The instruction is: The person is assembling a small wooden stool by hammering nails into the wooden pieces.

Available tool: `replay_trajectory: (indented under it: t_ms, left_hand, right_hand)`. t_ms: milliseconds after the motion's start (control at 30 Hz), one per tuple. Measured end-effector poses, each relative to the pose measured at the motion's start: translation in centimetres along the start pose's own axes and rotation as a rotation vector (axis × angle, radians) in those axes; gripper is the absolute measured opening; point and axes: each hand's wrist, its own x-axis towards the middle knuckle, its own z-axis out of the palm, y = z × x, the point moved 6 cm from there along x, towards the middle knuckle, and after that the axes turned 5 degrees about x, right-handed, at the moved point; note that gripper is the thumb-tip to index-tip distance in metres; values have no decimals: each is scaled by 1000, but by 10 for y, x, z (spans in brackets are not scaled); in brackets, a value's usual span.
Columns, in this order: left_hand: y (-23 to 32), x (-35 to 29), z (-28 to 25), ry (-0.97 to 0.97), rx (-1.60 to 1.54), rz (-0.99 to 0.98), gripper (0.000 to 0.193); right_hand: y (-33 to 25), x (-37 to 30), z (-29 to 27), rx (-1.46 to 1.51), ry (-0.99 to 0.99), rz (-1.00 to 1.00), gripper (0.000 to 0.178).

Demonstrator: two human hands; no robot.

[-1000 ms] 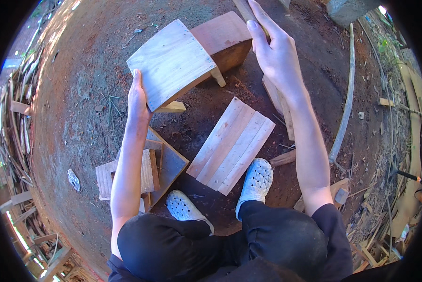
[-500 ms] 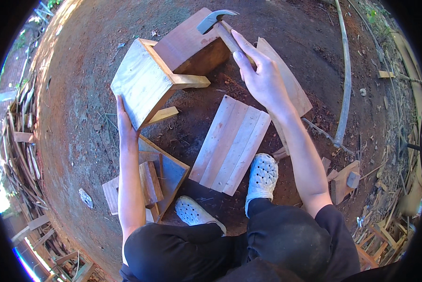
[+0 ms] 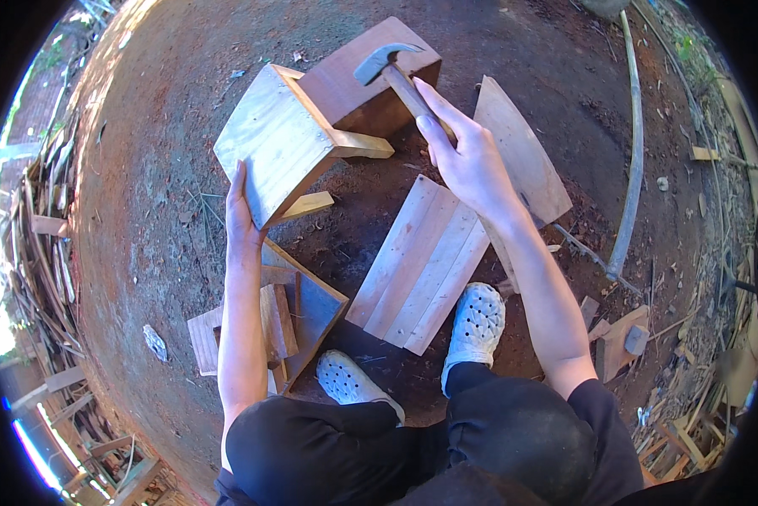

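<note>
My left hand is closed on the near left edge of a small wooden stool, which is tilted with its pale planked top facing left and short legs pointing right. My right hand is wrapped round the wooden handle of a claw hammer. The hammer is raised to the right of the stool, apart from it. Behind it in the picture lies a reddish wooden box, partly hidden by the stool. Whether the stool touches the box I cannot tell.
A planked panel lies between me and the hammer, near my white clogs. Left of it, a wooden frame holds loose wood blocks. A curved board and a long pole lie at right on the dirt ground.
The whole view has shifted slightly. The hammer has come a little nearer to me, its head now in front of the box rather than at its far edge. Both grips are the same.
</note>
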Motion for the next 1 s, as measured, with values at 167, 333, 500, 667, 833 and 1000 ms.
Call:
replay_trajectory:
  t_ms: [167, 333, 500, 667, 833, 1000]
  left_hand:
    - [16, -19, 27, 34, -13, 15, 59]
    - [26, -30, 57, 134, 83, 65, 56]
    - [23, -31, 68, 116, 96, 89, 58]
    - [28, -29, 68, 136, 130, 115, 60]
    - [30, -32, 75, 155, 182, 100, 59]
    - [27, -33, 76, 135, 166, 83, 64]
  right_hand:
    - [-22, 9, -6, -233, -10, -117, 50]
    - [-83, 62, 17, -685, -79, -424, 47]
    - [-100, 71, 27, -741, 3, -601, 45]
    - [-92, 74, 33, -864, -126, -469, 45]
    - [-97, 85, 28, -702, 46, -567, 42]
    - [-107, 102, 25, -850, -42, -398, 43]
